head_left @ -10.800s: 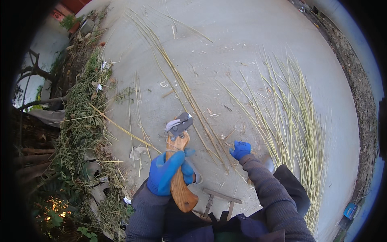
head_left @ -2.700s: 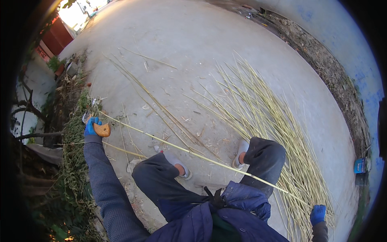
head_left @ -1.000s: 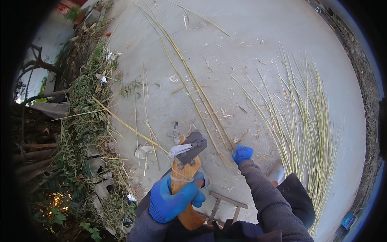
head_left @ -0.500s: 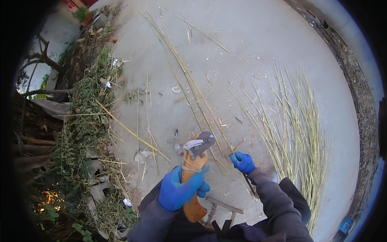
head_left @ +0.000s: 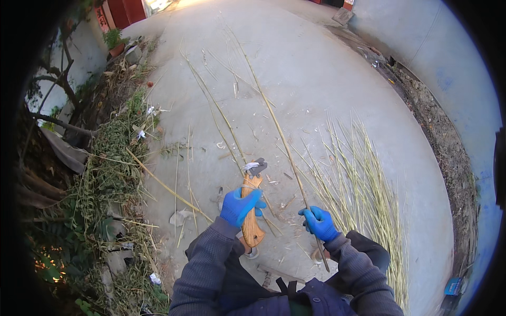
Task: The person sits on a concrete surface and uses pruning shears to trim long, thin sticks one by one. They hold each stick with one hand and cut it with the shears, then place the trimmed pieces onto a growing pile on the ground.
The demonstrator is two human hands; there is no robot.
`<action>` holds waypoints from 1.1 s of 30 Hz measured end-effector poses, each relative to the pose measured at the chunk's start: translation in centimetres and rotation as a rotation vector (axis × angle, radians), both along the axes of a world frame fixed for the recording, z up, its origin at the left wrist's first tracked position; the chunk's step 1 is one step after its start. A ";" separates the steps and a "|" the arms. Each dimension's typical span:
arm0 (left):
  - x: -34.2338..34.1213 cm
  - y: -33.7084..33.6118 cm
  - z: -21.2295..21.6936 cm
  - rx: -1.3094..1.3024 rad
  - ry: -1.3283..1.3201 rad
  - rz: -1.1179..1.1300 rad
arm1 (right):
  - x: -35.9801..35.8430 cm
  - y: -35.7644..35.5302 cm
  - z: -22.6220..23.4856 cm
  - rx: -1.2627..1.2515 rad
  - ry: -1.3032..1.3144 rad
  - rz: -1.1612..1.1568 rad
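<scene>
My left hand, in a blue glove, is wrapped round a wooden-handled tool. This tool has a curved wooden grip with cord wound round it, a dark metal head bolted on top and a pale strip beside the head. A long thin stalk is gripped near its thick, dark end by my blue-gloved right hand. From there it reaches far ahead over the concrete, apart from the tool. A short piece of the stalk sticks out below my right hand.
To the right lies a big spread of yellow-green stalks. Other thin stalks and scraps are scattered ahead. Wilted greenery lines the left edge, and a wall bounds the right. A wooden stool-like frame shows between my legs.
My view has tilted up. The stalk in my right hand has swung away from the other stalks and the tool. My left hand has moved slightly with the tool still in it.
</scene>
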State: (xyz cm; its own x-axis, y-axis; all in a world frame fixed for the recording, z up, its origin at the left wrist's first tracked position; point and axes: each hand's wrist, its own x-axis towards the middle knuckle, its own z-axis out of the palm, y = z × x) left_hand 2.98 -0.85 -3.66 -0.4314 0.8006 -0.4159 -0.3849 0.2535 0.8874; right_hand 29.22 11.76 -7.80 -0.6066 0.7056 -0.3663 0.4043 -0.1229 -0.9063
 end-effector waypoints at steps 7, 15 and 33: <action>2.7 -2.4 1.7 0.012 0.065 -0.094 | 0.3 -0.2 8.0 0.072 0.155 -0.167; 11.6 -11.8 7.4 -0.058 -0.024 -0.612 | -0.9 2.5 15.8 0.314 0.451 -0.157; 16.9 -14.9 8.3 0.034 0.331 -0.651 | 0.6 0.9 18.2 0.337 0.673 -0.309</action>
